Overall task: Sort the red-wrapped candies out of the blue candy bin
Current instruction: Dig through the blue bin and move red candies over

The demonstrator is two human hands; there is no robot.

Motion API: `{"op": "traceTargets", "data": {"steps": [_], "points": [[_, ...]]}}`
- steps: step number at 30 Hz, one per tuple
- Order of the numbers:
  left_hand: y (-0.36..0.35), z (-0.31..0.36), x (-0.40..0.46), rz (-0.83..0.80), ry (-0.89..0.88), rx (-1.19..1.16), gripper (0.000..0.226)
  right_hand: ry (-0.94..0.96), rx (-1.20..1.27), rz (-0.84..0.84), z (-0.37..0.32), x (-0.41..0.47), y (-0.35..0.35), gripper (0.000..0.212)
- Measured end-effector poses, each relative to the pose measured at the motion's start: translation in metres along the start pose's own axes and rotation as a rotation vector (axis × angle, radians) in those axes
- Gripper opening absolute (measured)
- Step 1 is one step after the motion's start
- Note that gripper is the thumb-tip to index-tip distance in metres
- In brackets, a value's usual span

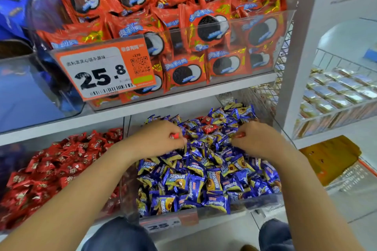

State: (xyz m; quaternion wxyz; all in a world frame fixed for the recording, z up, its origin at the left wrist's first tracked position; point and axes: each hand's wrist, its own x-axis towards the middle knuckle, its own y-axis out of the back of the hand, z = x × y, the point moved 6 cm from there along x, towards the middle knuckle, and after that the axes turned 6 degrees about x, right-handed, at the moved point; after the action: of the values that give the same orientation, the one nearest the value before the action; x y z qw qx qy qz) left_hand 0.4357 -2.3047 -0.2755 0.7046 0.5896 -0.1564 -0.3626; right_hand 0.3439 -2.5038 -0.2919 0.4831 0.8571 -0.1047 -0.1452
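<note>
Knees (120, 234) in dark jeans sit at the very bottom, right up against the shelf, so the person is squatting close. Both forearms reach over the front lip of the blue bin (204, 213), a clear tub packed with blue-and-yellow candies (195, 181). Left hand (163, 138) has its fingers curled, pinching a red candy (175, 135) (only a small bit pokes out by the fingertips). Right hand (259, 138) does the same thing with another red piece (239, 135), pinched at the fingertips just above the blue pile. Both hands are low, touching or nearly touching the heap.

Two more red strays (210, 128) lie on top of the blue ones, further back, between the hands and a bit beyond. Just beside the blue bin on the left is the red bin (61, 169), full of red wrappers. Up on the next shelf are red cookie packs (204, 26) behind an orange price tag (102, 71) reading 25.8.
</note>
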Motion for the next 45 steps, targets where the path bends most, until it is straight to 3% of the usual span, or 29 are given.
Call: {"op": "traceTargets", "data": {"steps": [5,8,11,17,22,27,32,36,42,45], "points": [[0.016,-0.010,0.017,0.291,0.138,0.108,0.025,0.083,0.082,0.187,-0.016,0.006,0.014,0.025],[-0.002,-0.014,0.039,0.178,0.144,0.119,0.037,0.185,0.068,0.232,-0.038,0.019,0.001,0.036],[-0.025,-0.016,0.059,-0.015,0.098,0.159,0.047,0.262,-0.007,0.152,-0.049,0.035,-0.021,0.039],[-0.037,-0.005,0.068,-0.267,0.032,0.320,0.075,0.209,-0.207,-0.005,-0.050,0.049,-0.039,0.056],[-0.035,-0.001,0.070,-0.235,0.015,0.373,0.057,0.193,-0.299,0.071,-0.054,0.056,-0.047,0.037],[-0.029,-0.007,0.066,-0.084,0.028,0.301,0.050,0.195,-0.056,0.144,-0.048,0.057,-0.031,0.022],[-0.010,-0.021,0.049,0.231,0.102,-0.104,0.023,0.232,0.080,0.212,-0.041,0.036,-0.006,0.027],[0.002,-0.025,0.027,0.339,0.112,-0.402,0.014,0.246,0.082,0.217,-0.039,0.009,-0.005,0.030],[-0.007,-0.019,-0.019,0.086,0.191,-0.873,0.031,0.229,0.329,0.177,-0.048,-0.028,-0.019,0.027],[-0.005,-0.020,-0.043,0.074,0.207,-1.031,0.032,0.123,0.610,0.212,-0.042,-0.043,-0.019,0.016]]}}
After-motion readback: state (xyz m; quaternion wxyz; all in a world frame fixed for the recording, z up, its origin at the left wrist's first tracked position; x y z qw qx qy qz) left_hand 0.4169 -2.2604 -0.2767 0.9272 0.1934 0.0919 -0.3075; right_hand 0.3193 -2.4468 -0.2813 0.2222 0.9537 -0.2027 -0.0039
